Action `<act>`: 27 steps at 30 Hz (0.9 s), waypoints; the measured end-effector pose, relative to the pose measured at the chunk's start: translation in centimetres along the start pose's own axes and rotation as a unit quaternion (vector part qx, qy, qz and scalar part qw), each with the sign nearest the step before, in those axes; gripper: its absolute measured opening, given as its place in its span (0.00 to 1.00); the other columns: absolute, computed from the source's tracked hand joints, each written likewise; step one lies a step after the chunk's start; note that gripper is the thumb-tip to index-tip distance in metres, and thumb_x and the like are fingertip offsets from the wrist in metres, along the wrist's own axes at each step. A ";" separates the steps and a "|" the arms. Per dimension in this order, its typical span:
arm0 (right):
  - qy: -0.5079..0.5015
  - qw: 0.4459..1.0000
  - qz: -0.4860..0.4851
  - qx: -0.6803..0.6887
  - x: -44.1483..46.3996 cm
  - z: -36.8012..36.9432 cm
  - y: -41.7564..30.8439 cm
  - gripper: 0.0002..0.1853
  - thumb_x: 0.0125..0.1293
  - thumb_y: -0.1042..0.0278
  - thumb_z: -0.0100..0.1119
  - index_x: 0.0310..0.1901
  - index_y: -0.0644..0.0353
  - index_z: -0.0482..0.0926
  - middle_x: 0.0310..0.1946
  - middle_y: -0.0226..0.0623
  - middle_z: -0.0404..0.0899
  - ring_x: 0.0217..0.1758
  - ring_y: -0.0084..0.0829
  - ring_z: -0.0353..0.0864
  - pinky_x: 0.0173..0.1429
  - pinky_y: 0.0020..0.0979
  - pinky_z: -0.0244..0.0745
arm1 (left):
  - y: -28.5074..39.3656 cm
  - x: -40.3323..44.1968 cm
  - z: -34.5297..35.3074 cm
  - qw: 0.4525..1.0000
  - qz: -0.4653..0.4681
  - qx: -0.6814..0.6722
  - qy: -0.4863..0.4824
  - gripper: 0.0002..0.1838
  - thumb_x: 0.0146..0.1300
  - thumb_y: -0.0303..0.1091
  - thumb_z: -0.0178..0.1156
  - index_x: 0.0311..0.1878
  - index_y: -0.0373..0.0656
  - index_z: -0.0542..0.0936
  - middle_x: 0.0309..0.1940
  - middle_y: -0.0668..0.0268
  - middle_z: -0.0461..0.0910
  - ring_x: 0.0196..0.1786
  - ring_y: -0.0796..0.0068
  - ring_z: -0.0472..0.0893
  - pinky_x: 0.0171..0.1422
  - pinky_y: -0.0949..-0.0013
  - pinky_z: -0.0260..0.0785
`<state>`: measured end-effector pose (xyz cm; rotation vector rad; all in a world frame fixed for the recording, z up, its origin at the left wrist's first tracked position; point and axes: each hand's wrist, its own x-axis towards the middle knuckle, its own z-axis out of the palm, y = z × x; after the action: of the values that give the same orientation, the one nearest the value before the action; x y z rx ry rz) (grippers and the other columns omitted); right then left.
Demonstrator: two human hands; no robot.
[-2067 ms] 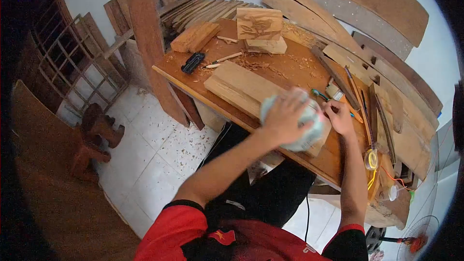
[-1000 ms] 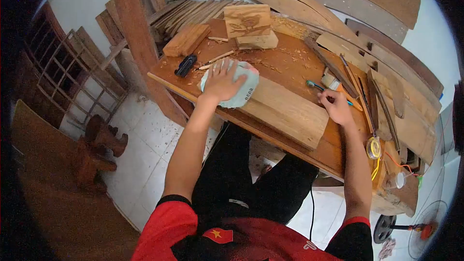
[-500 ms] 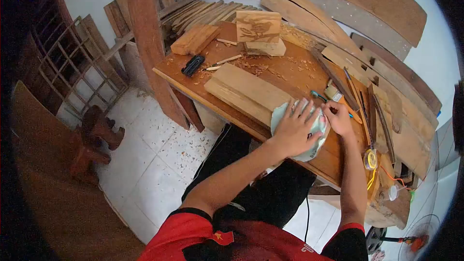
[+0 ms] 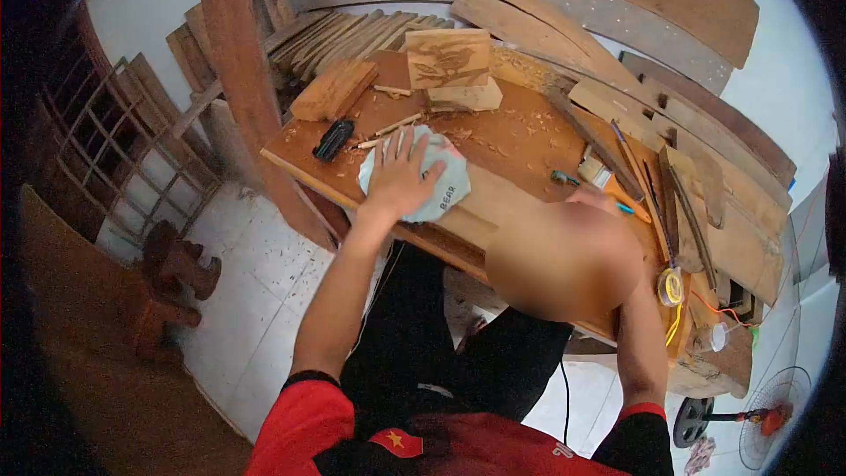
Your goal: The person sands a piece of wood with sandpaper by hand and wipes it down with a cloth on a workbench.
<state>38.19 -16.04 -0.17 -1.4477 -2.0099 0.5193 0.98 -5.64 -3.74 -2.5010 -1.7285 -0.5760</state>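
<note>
A pale green cut-out piece with "BEAR" lettered on it (image 4: 452,183) lies over the left end of a flat wooden board (image 4: 498,197). My left hand (image 4: 401,178) rests flat on this piece, its fingers spread. At the board's right end is my right hand (image 4: 592,200), near a turquoise-and-dark tool (image 4: 564,178) and a brush with a pale head (image 4: 595,174). A round blur hides most of that hand and the board's right end, so its grip does not show.
Behind the board, a carved wooden panel (image 4: 448,59) stands on a light block (image 4: 464,96) among wood shavings. A black object (image 4: 333,140) and a wood block (image 4: 335,91) lie on the left. A yellow tape measure (image 4: 671,286) and wood strips are at right.
My left hand has moved left along the board, and the pale green piece has gone with it from the right end to the left end. My right hand stays at the right end.
</note>
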 end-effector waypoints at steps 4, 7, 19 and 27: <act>-0.052 0.976 -0.074 -0.199 -2.7 2.0 -8.5 0.52 0.47 0.35 0.81 0.73 0.50 0.72 0.65 0.53 0.71 0.70 0.59 0.69 0.75 0.54 0.66 | 3.6 -1.2 0.5 0.998 0.051 -0.009 0.032 0.38 0.79 0.59 0.48 0.80 0.39 0.66 0.83 0.47 0.57 0.84 0.41 0.55 0.87 0.38 0.42; -0.029 0.971 -0.045 -0.231 -3.3 3.1 -8.1 0.59 0.47 0.36 0.81 0.79 0.47 0.63 0.70 0.54 0.67 0.72 0.60 0.67 0.76 0.59 0.62 | 6.4 -1.1 0.2 0.986 0.156 -0.048 0.029 0.37 0.78 0.58 0.51 0.79 0.39 0.67 0.81 0.47 0.61 0.82 0.41 0.60 0.86 0.37 0.45; -0.070 0.982 -0.052 -0.169 0.8 -0.2 -2.8 0.65 0.43 0.42 0.84 0.82 0.52 0.57 0.75 0.54 0.65 0.77 0.57 0.65 0.80 0.54 0.60 | 8.5 4.7 1.4 0.906 0.398 -0.134 -0.044 0.44 0.72 0.65 0.57 0.81 0.45 0.65 0.80 0.50 0.63 0.80 0.43 0.62 0.84 0.37 0.51; -0.053 0.979 -0.065 -0.188 3.4 -1.0 -0.8 0.65 0.44 0.38 0.83 0.82 0.50 0.57 0.67 0.52 0.71 0.71 0.56 0.70 0.77 0.53 0.64 | 9.3 8.0 3.5 0.922 0.371 -0.107 -0.016 0.41 0.74 0.64 0.55 0.81 0.47 0.65 0.80 0.52 0.63 0.82 0.47 0.61 0.86 0.39 0.49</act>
<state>37.54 -13.10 1.84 -1.5138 -2.3649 0.1669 12.88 -1.18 -2.78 -3.0187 -0.6177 -0.6604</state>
